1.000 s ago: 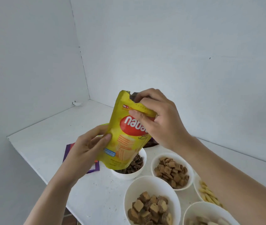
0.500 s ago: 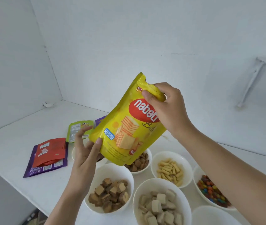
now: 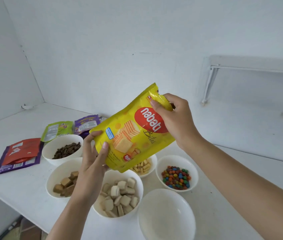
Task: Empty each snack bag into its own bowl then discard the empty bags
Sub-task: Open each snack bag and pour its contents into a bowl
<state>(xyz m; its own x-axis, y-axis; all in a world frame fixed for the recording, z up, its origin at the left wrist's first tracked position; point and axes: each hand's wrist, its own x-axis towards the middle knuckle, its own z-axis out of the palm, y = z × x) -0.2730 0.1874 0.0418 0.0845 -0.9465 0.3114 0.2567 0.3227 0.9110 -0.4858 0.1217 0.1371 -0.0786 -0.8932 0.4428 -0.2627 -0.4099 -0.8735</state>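
Note:
I hold a yellow Nabati Bites bag (image 3: 128, 135) in the air above the bowls, tilted with its top up to the right. My right hand (image 3: 175, 120) pinches the bag's torn top corner. My left hand (image 3: 92, 158) grips its lower left edge, thumb on the front. Below stand white bowls: an empty bowl (image 3: 166, 215) at the front right, a bowl of pale wafer squares (image 3: 118, 194), a bowl of brown wafer cubes (image 3: 63, 182), a bowl of dark chips (image 3: 63, 149), a bowl of stick biscuits (image 3: 144, 167) partly hidden by the bag, and a bowl of coloured candies (image 3: 177, 174).
Flat bags lie on the white table (image 3: 16, 181) at the left: a red bag (image 3: 23, 151) on a purple bag (image 3: 0, 168), a green bag (image 3: 56, 130) and another purple bag (image 3: 85, 123) behind. White walls close the back and left. A white shelf bracket (image 3: 210, 84) hangs at the right.
The view has swung right, bringing more bowls into sight. The yellow bag turned from upside down to tilted with its top up to the right; both hands kept hold of it.

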